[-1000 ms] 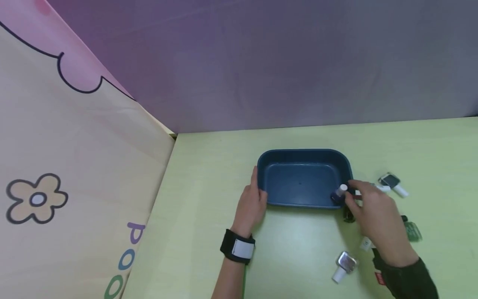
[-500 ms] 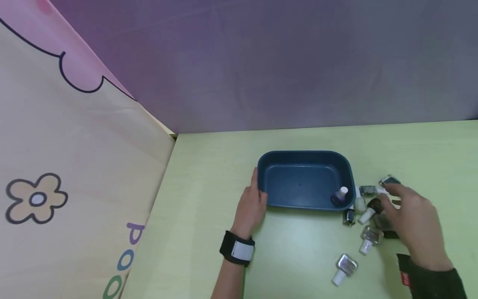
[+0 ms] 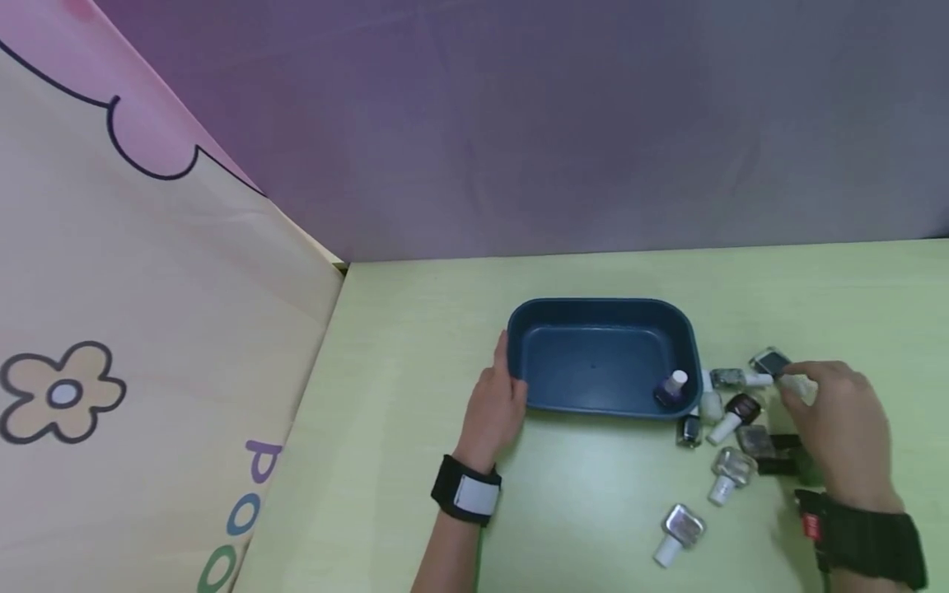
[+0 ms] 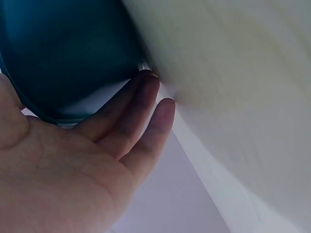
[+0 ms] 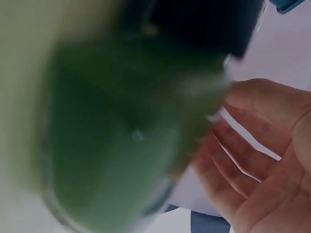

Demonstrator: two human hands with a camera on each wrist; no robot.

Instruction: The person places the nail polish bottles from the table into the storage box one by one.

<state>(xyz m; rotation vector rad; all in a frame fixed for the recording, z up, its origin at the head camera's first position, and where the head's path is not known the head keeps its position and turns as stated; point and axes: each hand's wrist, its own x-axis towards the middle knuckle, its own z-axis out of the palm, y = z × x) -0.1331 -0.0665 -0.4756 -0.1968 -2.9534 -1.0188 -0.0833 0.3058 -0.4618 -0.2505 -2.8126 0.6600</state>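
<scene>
A dark blue plastic tray point(image 3: 593, 362) stands on the table with a purple nail polish bottle point(image 3: 670, 389), white-capped, in its right front corner. My left hand point(image 3: 489, 412) rests against the tray's left end; its fingers point(image 4: 141, 102) lie fairly straight along the outside. To the right of the tray, my right hand point(image 3: 845, 428) pinches the white cap of a nail polish bottle point(image 3: 769, 362) with a dark face, lying on the table. In the right wrist view the fingertips are mostly hidden behind a blurred green bottle point(image 5: 126, 136).
Several nail polish bottles lie right of the tray: a glittery one point(image 3: 728, 379), a dark brown one point(image 3: 744, 407), a black one point(image 3: 689, 431), a clear one point(image 3: 734, 466) and a silver one point(image 3: 684, 525). A grey-purple wall point(image 3: 593, 123) rises behind the table.
My right hand has let go of the purple bottle in the tray, moved right, and closed on the cap of the dark-faced bottle. The left hand has stayed at the tray.
</scene>
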